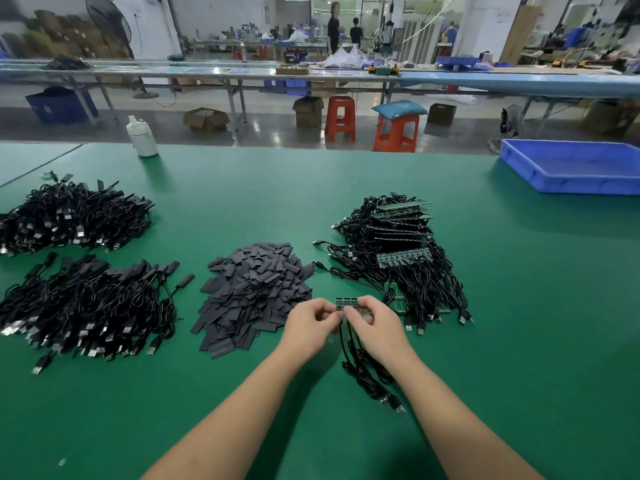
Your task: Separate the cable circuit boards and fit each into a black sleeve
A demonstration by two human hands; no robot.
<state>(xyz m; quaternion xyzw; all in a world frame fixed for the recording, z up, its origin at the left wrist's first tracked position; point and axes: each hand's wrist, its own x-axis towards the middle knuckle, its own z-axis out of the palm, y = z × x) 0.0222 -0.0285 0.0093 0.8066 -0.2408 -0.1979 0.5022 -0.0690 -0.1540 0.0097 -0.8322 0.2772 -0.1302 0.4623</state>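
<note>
Here, both hands meet above the green counter (pixel 346 174), pinching a small strip of joined circuit boards (pixel 346 303) between them. The left hand (pixel 309 323) grips its left end with curled fingers, and the right hand (pixel 372 322) grips the right end likewise. Black cables (pixel 367 372) hang from the strip down onto the counter. Just left lies the heap of black sleeves (pixel 252 292); just beyond the hands, to the right, sits the pile of unseparated boards with cables (pixel 398 251). Sleeved cables (pixel 83 306) lie far left.
</note>
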